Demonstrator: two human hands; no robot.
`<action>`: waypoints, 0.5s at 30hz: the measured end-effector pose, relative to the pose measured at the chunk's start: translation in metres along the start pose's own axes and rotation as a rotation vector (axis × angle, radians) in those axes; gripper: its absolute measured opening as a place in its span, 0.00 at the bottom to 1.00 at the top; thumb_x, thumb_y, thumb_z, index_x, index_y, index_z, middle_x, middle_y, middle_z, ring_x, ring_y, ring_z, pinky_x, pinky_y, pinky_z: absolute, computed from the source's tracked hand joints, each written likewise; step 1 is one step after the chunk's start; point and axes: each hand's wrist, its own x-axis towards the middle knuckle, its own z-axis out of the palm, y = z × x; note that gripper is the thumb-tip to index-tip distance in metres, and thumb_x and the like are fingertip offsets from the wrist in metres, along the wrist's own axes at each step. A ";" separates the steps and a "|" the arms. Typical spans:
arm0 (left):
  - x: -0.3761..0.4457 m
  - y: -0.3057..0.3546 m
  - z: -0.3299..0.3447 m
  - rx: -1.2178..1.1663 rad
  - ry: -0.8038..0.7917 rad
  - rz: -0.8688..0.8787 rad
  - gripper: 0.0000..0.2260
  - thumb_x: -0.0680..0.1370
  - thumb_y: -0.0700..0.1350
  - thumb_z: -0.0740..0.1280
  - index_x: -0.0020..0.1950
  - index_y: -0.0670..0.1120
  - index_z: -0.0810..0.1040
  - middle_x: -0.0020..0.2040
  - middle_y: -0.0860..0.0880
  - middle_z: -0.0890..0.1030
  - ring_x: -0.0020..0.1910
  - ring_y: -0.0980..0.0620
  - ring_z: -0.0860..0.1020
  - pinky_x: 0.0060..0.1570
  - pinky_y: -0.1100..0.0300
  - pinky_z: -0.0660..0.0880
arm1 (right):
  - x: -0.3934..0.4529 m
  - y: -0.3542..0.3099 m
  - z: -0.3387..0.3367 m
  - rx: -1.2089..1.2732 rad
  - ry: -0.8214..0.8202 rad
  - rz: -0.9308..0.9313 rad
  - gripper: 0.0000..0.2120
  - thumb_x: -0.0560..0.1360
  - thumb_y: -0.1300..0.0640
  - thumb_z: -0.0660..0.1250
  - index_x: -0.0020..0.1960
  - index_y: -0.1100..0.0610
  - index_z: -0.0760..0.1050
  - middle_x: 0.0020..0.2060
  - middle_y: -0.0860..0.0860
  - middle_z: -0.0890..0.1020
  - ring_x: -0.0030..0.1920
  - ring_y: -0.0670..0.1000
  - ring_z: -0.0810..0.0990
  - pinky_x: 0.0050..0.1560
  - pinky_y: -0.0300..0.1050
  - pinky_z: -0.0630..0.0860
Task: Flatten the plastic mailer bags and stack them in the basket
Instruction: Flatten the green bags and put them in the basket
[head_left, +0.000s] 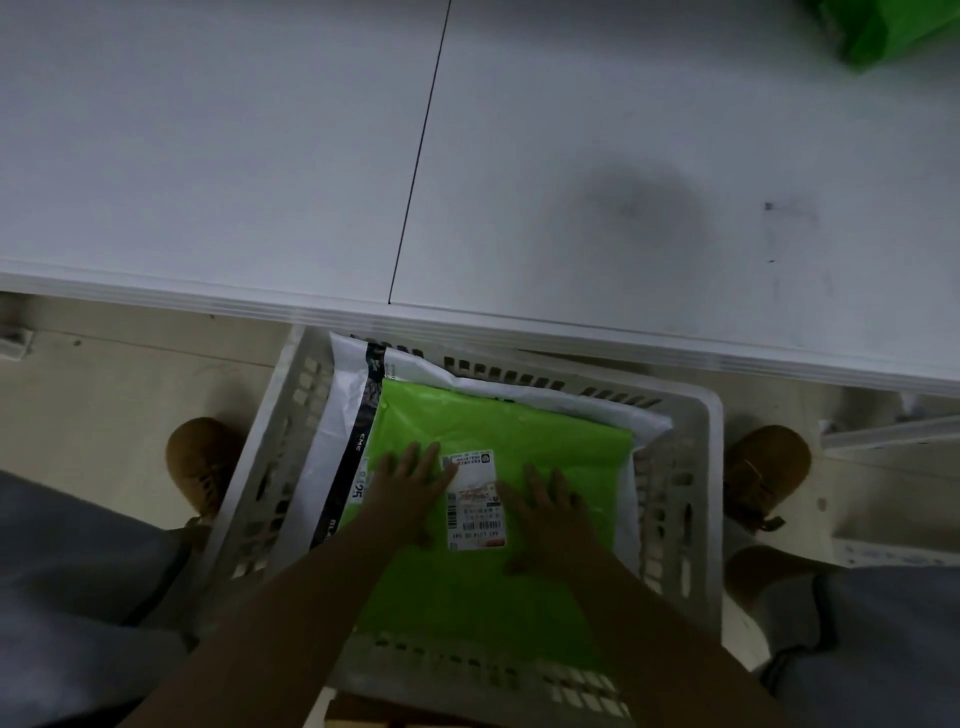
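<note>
A white slotted basket (698, 499) stands on the floor between my feet, just below the table edge. Inside it a green mailer bag (519, 431) with a white shipping label (475, 501) lies flat on top of a white mailer bag (340, 415) with a black band. My left hand (410, 486) presses flat on the green bag to the left of the label. My right hand (548, 512) presses flat on it to the right of the label. Both hands have straight fingers and hold nothing.
A white table (519, 156) fills the upper half, its front edge overhanging the basket's far rim. Another green bag (883, 26) lies at the table's far right corner. My brown shoes (200, 462) (763, 467) flank the basket. White framing (883, 436) stands at the right.
</note>
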 end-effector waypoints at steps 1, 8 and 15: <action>-0.001 0.000 -0.006 -0.019 0.014 -0.009 0.40 0.75 0.58 0.66 0.78 0.49 0.46 0.78 0.40 0.45 0.76 0.37 0.49 0.73 0.40 0.50 | -0.003 -0.002 -0.008 0.022 0.020 0.002 0.44 0.72 0.38 0.67 0.78 0.48 0.47 0.77 0.58 0.46 0.75 0.67 0.47 0.72 0.65 0.54; -0.021 0.004 -0.058 -0.178 0.224 -0.020 0.11 0.81 0.44 0.57 0.60 0.46 0.75 0.55 0.45 0.80 0.54 0.44 0.78 0.49 0.54 0.73 | -0.025 -0.001 -0.055 0.027 0.129 -0.055 0.15 0.80 0.53 0.59 0.61 0.60 0.73 0.60 0.59 0.77 0.60 0.58 0.75 0.57 0.47 0.71; -0.058 0.021 -0.122 -0.222 0.540 -0.005 0.13 0.82 0.44 0.54 0.63 0.46 0.73 0.53 0.44 0.81 0.48 0.43 0.79 0.38 0.57 0.69 | -0.072 -0.002 -0.114 0.065 0.330 -0.059 0.16 0.81 0.54 0.57 0.67 0.58 0.71 0.61 0.58 0.77 0.59 0.58 0.76 0.55 0.47 0.72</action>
